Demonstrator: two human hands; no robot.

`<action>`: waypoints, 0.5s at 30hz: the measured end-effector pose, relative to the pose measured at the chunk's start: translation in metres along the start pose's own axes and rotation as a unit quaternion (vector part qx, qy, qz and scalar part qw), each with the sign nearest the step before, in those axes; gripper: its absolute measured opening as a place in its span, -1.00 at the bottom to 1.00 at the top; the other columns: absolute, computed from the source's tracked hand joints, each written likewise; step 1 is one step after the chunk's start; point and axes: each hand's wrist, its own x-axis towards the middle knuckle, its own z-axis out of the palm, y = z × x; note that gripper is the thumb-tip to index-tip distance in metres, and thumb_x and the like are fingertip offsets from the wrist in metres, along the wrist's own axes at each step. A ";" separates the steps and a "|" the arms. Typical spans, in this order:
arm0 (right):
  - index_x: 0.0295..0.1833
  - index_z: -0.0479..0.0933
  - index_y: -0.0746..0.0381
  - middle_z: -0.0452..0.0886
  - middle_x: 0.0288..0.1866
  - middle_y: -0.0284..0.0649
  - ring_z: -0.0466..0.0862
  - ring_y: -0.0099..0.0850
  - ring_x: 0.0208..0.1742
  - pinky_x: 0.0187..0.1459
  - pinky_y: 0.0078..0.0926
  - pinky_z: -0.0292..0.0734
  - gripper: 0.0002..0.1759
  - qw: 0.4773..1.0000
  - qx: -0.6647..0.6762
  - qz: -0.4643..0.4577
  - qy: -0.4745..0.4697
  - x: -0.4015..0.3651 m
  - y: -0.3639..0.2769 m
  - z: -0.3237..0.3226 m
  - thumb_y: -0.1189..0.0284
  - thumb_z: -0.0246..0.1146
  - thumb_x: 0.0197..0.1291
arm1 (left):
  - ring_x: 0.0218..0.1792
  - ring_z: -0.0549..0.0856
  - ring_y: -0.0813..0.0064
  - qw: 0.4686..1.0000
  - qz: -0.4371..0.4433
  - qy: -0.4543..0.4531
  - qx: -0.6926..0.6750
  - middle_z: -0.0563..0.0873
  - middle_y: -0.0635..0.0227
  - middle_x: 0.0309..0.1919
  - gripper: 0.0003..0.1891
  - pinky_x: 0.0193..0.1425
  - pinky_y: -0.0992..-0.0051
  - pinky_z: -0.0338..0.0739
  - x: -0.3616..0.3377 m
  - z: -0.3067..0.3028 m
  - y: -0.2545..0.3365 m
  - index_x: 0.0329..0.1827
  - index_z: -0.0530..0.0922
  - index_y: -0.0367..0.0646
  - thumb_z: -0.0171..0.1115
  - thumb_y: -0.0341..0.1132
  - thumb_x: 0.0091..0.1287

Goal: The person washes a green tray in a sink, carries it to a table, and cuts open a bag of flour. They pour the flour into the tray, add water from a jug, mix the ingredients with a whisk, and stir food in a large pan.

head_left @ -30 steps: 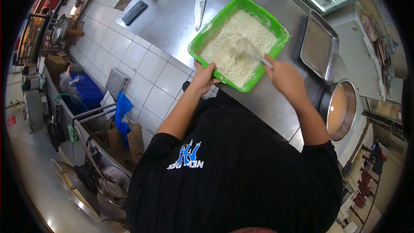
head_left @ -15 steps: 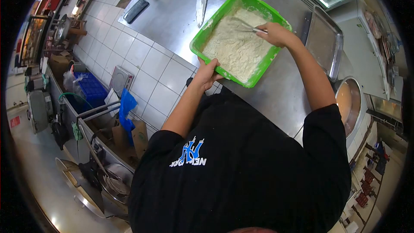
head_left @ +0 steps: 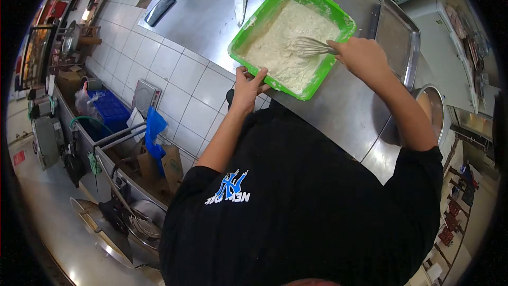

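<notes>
A green square tub [head_left: 239, 42] stands on the steel table, with its near corner at the table edge. Thick pale, lumpy batter [head_left: 280, 42] fills its bottom, and smears cling to the inner walls. My right hand [head_left: 362, 55] is closed round the handle of a metal whisk [head_left: 312, 47] at the tub's right side. The whisk's wires rest in the batter, pale mix clinging to them. With my left hand [head_left: 247, 87] I grip the tub's near-left rim, thumb on top and fingers beneath.
A knife [head_left: 241, 1] lies left of the tub on the steel table [head_left: 206, 26], with a dark phone-like object [head_left: 160, 10] at the corner. To the right are a metal tray [head_left: 397, 37] and a steel bowl [head_left: 433, 108]. A blue crate [head_left: 108, 111] stands at left.
My right hand has moved right and slightly down, drawing the whisk toward the tub's right side. More of the whisk's wires show. My left hand still grips the rim.
</notes>
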 end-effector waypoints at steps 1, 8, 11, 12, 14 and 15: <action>0.10 0.62 0.01 0.70 -0.37 -0.14 0.75 -0.15 -0.31 -0.32 -0.15 0.64 -0.69 1.000 -0.010 0.009 0.012 0.000 -0.004 0.000 0.33 0.23 0.24 | 0.08 0.63 0.18 0.999 0.027 0.018 0.029 0.37 0.01 0.14 -0.24 -0.09 0.30 0.80 0.000 0.002 0.004 0.27 0.03 -0.32 0.45 -0.30 0.27; 0.29 0.49 -0.11 0.66 -0.43 -0.13 0.73 -0.11 -0.37 -0.38 -0.11 0.62 -0.57 0.997 0.067 -0.006 0.039 0.039 -0.062 0.021 0.20 0.22 0.31 | -0.02 0.65 0.23 0.981 0.090 0.020 0.169 0.46 0.01 0.06 -0.18 -0.19 0.37 0.75 0.008 -0.012 0.007 0.20 0.12 -0.40 0.57 -0.20 0.15; 0.31 0.47 -0.12 0.65 -0.45 -0.14 0.72 -0.11 -0.41 -0.41 -0.13 0.61 -0.56 0.997 0.070 -0.040 0.010 0.031 -0.073 0.040 0.19 0.21 0.32 | -0.02 0.67 0.27 0.961 0.105 0.009 0.256 0.54 0.02 -0.01 -0.23 -0.17 0.42 0.72 0.015 -0.021 0.009 0.18 0.16 -0.40 0.54 -0.18 0.19; 0.32 0.46 -0.14 0.64 -0.46 -0.14 0.72 -0.12 -0.42 -0.42 -0.14 0.61 -0.54 0.997 0.068 -0.037 0.010 0.025 -0.070 0.042 0.18 0.21 0.32 | -0.03 0.68 0.29 0.954 0.105 0.003 0.281 0.57 0.03 -0.03 -0.27 -0.16 0.44 0.71 0.016 -0.025 0.012 0.17 0.19 -0.40 0.51 -0.18 0.22; 0.35 0.44 -0.18 0.63 -0.47 -0.15 0.71 -0.13 -0.45 -0.45 -0.16 0.60 -0.52 0.997 0.064 -0.032 0.004 0.005 -0.053 0.051 0.17 0.20 0.32 | -0.06 0.70 0.32 0.965 0.077 -0.007 0.251 0.61 0.04 -0.05 -0.35 -0.14 0.46 0.70 0.011 -0.020 0.016 0.16 0.23 -0.42 0.44 -0.19 0.28; 0.37 0.42 -0.21 0.63 -0.48 -0.15 0.71 -0.14 -0.46 -0.46 -0.16 0.60 -0.51 0.998 0.047 -0.026 -0.014 -0.002 -0.042 0.051 0.16 0.20 0.33 | -0.08 0.71 0.33 0.979 0.051 -0.011 0.195 0.62 0.04 -0.04 -0.39 -0.14 0.46 0.71 0.007 -0.015 0.017 0.16 0.25 -0.43 0.40 -0.19 0.32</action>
